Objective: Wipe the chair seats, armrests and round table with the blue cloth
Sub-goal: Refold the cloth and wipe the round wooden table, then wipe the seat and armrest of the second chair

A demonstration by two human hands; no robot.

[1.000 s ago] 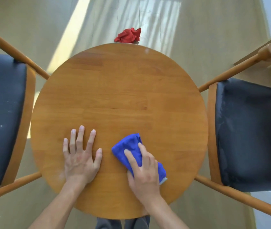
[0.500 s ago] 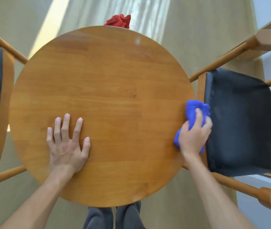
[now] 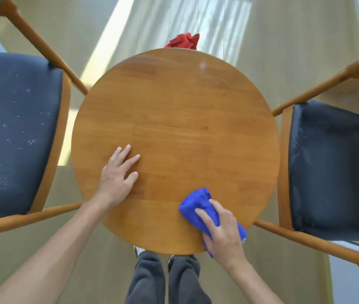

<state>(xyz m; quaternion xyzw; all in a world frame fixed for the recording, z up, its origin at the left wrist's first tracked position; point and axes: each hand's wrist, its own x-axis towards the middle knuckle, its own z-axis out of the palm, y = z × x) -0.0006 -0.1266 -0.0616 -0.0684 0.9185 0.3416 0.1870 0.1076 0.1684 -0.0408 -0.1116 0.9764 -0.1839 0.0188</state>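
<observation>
The left hand (image 3: 117,178) lies flat with straight fingers spread on the round table (image 3: 174,119), left of centre in the frame, most likely to steady the top while the other hand rubs. The right hand (image 3: 222,231) presses the bunched blue cloth (image 3: 198,202) onto the wood at the table's lower right edge, fingers curled over it and gripping it, forearm rising from the bottom of the frame. The speckled chair seat (image 3: 14,132) at left looks unwiped as yet.
</observation>
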